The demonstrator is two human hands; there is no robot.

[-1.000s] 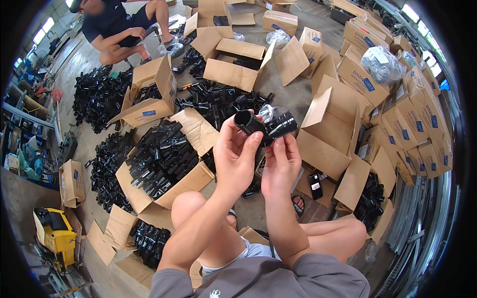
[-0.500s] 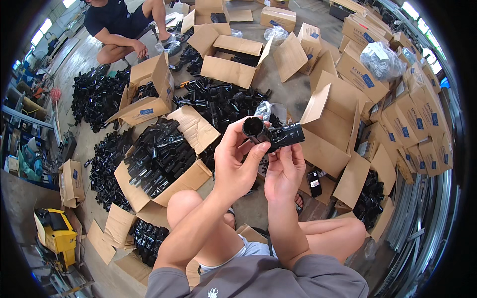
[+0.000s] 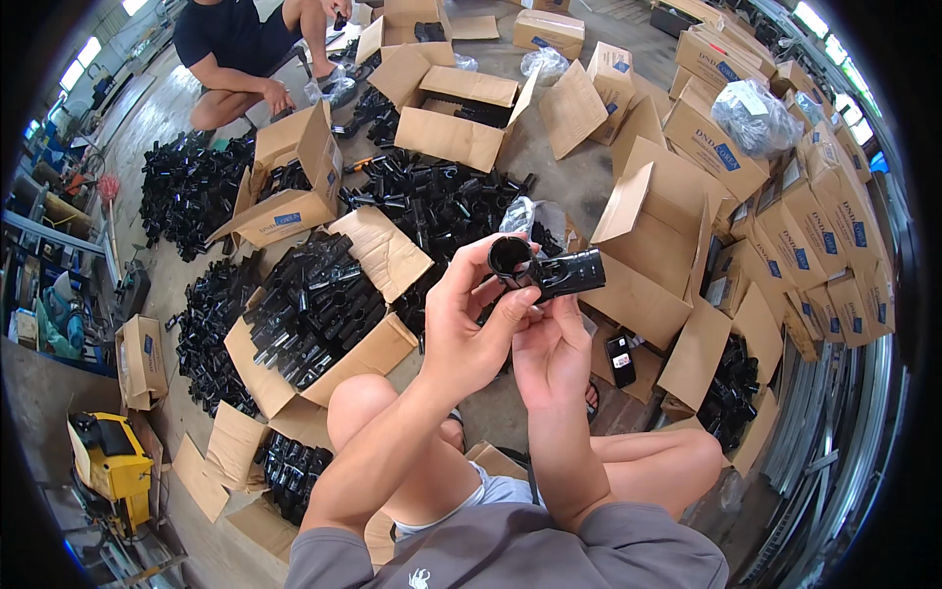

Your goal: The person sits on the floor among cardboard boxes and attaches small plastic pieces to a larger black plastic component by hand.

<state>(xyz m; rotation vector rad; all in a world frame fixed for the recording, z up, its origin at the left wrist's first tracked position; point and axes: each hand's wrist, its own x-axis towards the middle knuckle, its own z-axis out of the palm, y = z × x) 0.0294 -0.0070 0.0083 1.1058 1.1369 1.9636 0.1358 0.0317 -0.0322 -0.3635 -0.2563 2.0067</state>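
A glossy black tee-shaped pipe fitting [image 3: 571, 272] is held up in front of my chest, its round open end facing me and its side branch pointing right. My left hand [image 3: 473, 334] is closed around the open end, thumb in front. From below, my right hand [image 3: 552, 348] grips the underside where the branch joins, its fingertips partly hidden behind the piece. Behind my hands lies a heap of similar black fittings [image 3: 442, 201]. At my left knee an open carton [image 3: 378, 358] is filled with such fittings.
An open carton [image 3: 643, 280] stands right of my hands, a black phone-like device [image 3: 620, 361] below it. Stacked cartons [image 3: 805, 236] and long metal profiles [image 3: 824, 452] line the right. A co-worker [image 3: 240, 59] squats at upper left. A yellow machine [image 3: 113, 461] sits lower left.
The fitting has shifted slightly right and down and turned a little in my hands. My right hand has rotated, showing more palm. The co-worker's raised hand now shows a small black piece.
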